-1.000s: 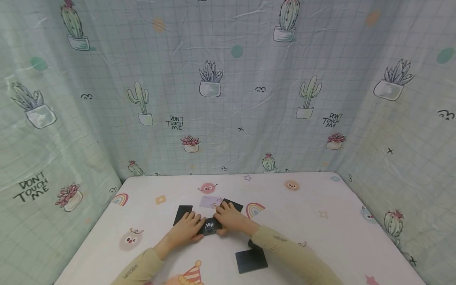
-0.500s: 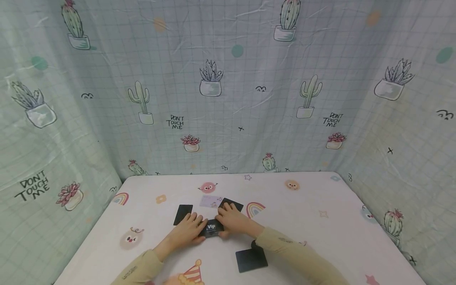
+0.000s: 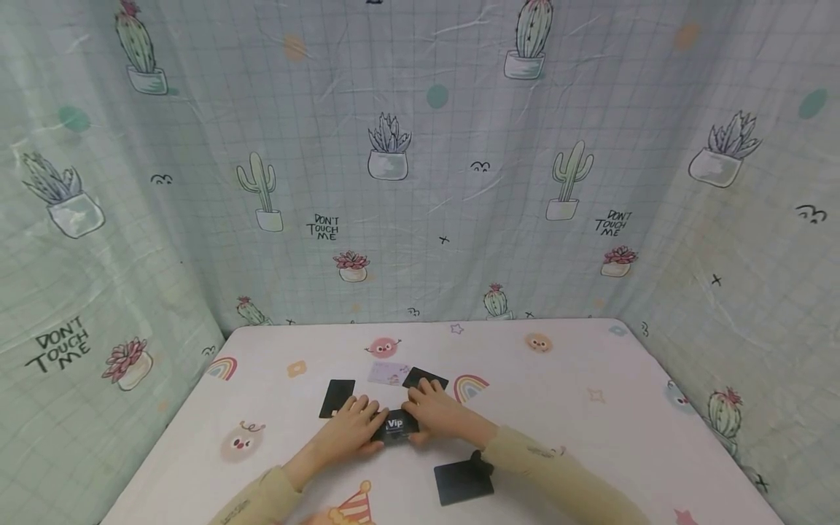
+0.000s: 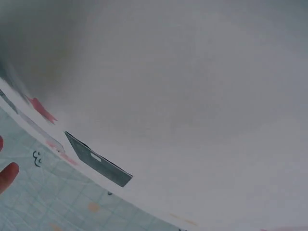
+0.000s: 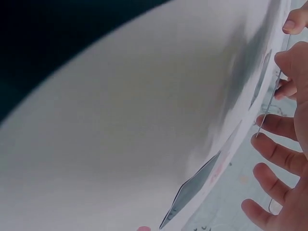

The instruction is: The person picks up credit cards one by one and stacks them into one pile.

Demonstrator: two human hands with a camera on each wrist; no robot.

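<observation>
Nearest to the person, two beige sleeves [image 3: 558,470] reach in over a white patterned tabletop [image 3: 558,401], and a dark card [image 3: 463,481] lies just beside the right one, its long axis running mostly across, the right end slightly farther off. Beyond it, the left hand [image 3: 351,425] and the right hand [image 3: 436,410] face each other with a black Vip card [image 3: 396,426] between them. Each hand pinches its own end of that card, thumb at the near edge and fingertips at the far edge; the right wrist view shows it edge-on, apparently clear of the tabletop. Its long axis runs from hand to hand, tipped a little so the right end sits slightly farther away, and the lettering reads upright from the person's side.

Just past the left fingers lies a left black card [image 3: 337,398], its long axis pointing away from the person; the left wrist view shows a small white label [image 4: 96,157] on it. Behind the right fingers, a far black card [image 3: 425,377] lies slanted and partly covered in the head view. Next to it, a lilac card [image 3: 389,372] lies crosswise. Farthest back hangs a cactus-print curtain [image 3: 440,277].
</observation>
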